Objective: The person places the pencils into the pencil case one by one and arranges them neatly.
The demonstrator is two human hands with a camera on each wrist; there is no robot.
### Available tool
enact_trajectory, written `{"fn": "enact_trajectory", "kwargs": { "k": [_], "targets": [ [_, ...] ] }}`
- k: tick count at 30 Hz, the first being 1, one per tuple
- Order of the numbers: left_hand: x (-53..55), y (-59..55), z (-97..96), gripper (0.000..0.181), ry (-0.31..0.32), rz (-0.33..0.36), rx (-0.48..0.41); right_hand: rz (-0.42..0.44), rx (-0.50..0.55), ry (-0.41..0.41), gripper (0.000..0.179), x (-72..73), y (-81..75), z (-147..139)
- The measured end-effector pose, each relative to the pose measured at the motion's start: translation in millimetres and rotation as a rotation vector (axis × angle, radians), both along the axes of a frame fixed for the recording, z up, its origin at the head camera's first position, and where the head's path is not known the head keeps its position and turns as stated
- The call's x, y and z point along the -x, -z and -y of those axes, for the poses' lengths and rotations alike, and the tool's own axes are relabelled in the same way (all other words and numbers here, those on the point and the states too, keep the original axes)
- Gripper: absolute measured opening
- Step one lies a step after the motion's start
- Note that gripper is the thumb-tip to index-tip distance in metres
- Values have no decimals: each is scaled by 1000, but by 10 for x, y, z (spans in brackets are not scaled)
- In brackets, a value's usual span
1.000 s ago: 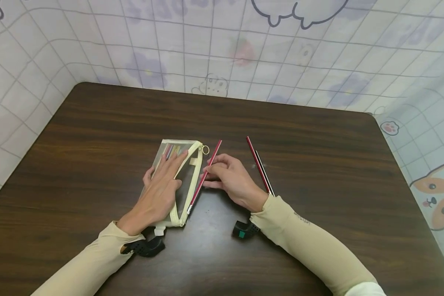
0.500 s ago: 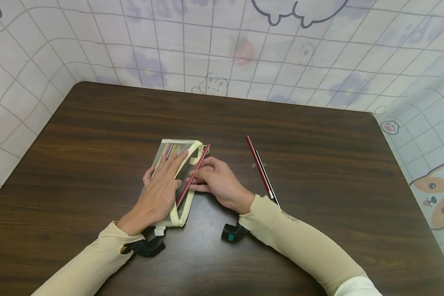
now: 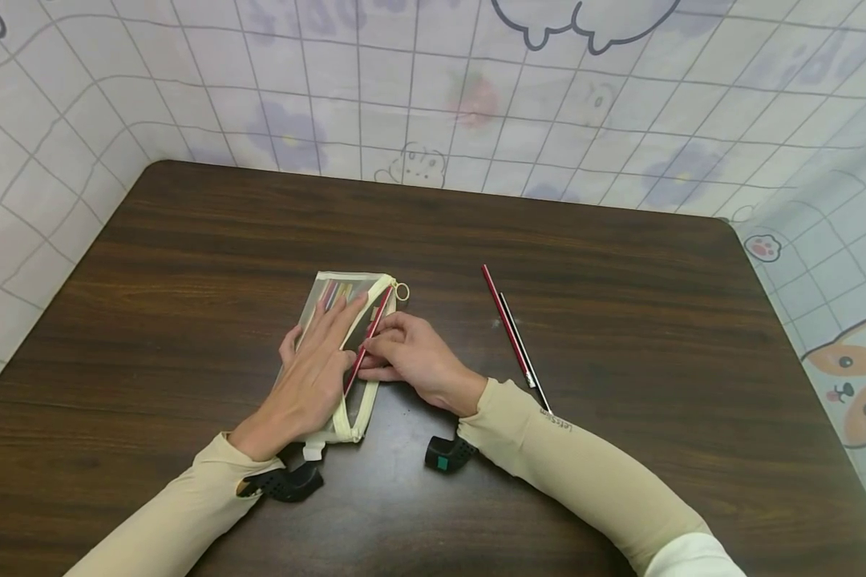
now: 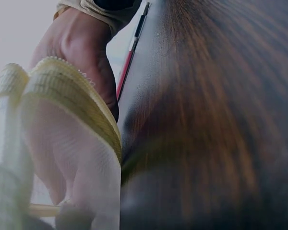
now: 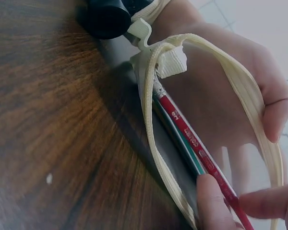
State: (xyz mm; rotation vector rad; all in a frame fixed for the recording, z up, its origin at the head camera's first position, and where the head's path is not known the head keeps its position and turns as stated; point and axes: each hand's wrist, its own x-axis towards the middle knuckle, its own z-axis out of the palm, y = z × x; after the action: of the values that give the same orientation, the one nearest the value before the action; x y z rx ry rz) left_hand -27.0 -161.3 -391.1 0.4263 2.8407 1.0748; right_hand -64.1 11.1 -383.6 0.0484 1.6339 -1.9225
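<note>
A sheer pencil case point(image 3: 366, 405) with cream zip edging lies unzipped left of the table's middle. My left hand point(image 3: 310, 373) rests flat on it, fingers straight, its thumb at the upper edge of the opening. Thumb and fingers of my right hand point(image 3: 418, 361) pinch a red pencil point(image 5: 197, 146), which lies slantwise inside the opening, its eraser end toward me. In the right wrist view a teal pencil point(image 5: 177, 134) shows beside it in the case. Several coloured pencils point(image 3: 339, 290) show through the mesh beyond my left fingers; my palm hides the rest.
Right of my right hand, a second red pencil point(image 3: 507, 320) and a black-and-white pencil point(image 3: 523, 344) lie side by side on the dark wooden table point(image 3: 621, 304). A zip ring point(image 3: 402, 291) sits at the case's far corner. Patterned sheeting point(image 3: 433, 96) rises behind the table.
My right hand has moved left, carrying the red pencil from beside the case over the zip edge and into its opening. My left hand has stayed in place on the case.
</note>
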Motion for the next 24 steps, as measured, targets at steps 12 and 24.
{"fn": "enact_trajectory", "kwargs": {
  "k": [12, 24],
  "targets": [
    [-14, -19, -15, 70, -3, -20, -7, -103, -122, -53, 36, -17, -93, -127],
    [0, -20, -19, 71, -15, 9, 3, -232, -180, 11, 35, 21, -238, -450]
  ]
}}
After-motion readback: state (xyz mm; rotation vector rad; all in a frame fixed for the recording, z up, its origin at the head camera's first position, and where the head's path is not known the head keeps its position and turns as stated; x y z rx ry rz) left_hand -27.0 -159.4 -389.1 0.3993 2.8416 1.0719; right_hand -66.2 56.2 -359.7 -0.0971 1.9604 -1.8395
